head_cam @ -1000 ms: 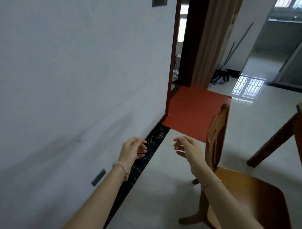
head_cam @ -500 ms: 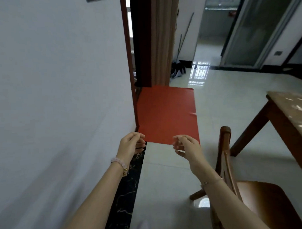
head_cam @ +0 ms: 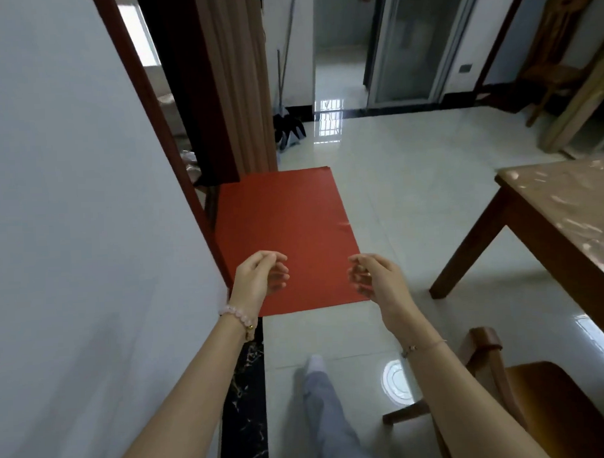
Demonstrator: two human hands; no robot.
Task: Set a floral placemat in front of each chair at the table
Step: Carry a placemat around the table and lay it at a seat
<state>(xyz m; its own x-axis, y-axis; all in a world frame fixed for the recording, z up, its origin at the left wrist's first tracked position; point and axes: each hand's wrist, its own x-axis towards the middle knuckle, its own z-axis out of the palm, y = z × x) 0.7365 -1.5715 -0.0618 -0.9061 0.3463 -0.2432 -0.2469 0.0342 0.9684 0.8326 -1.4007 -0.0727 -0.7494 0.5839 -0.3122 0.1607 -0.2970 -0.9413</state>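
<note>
So our left hand [head_cam: 259, 281] and right hand [head_cam: 376, 277] are both out in front, fingers curled in around the near short edge of the mat [head_cam: 283, 222], one toward each corner. It's a bit blurry right at the fingertips, but the mat is hanging flat in the air, so we're pretty sure both hands are gripping it. From there the mat runs straight away from us, long axis pointing forward at the doorway, and all we can see is a plain red face with no flowers showing. The bit that matters: the table [head_cam: 564, 219] isn't ahead of us at all. It's off to the right, well apart from the mat, with the chair [head_cam: 546, 402] just beside our right arm and tucked toward the table's near side. The wall [head_cam: 71, 237] is close on the left, so there's no room that way. The right hand is the nearer one to the table, so we figure the next move is a swing to the right, right hand leading, to land the mat on the tabletop in front of that chair, probably flowers up.
</note>
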